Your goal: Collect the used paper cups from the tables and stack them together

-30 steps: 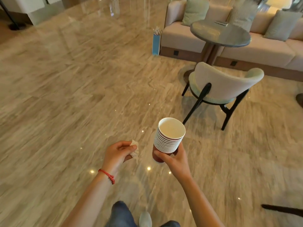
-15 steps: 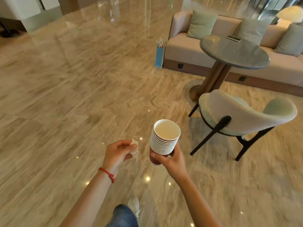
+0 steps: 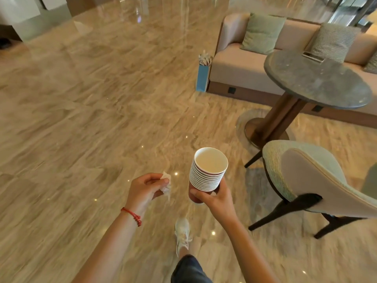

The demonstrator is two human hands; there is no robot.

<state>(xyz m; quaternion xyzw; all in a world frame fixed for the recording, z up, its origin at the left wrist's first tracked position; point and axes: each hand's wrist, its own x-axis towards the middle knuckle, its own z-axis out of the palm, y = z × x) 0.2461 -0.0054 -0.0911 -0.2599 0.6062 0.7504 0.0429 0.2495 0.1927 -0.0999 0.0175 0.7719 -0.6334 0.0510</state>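
A stack of several nested paper cups (image 3: 208, 172), white rims over a dark red base, stands upright in front of me. My right hand (image 3: 217, 198) grips the stack from below, fingers wrapped round its base. To the left, my left hand (image 3: 145, 189) pinches a crumpled white tissue (image 3: 166, 185) between thumb and fingers; a red string bracelet circles that wrist. The top cup's inside looks empty. The two hands are a short gap apart.
I stand on a polished marble floor (image 3: 91, 119). A round dark table (image 3: 318, 82) with a flat device on it stands at the right, a padded chair (image 3: 312, 180) before it, a beige sofa (image 3: 265, 56) with cushions behind. A blue bag (image 3: 203, 77) leans by the sofa.
I have walked forward: the table, chair and sofa have come nearer and slid to the right. Both hands keep their holds on the cup stack and the tissue.
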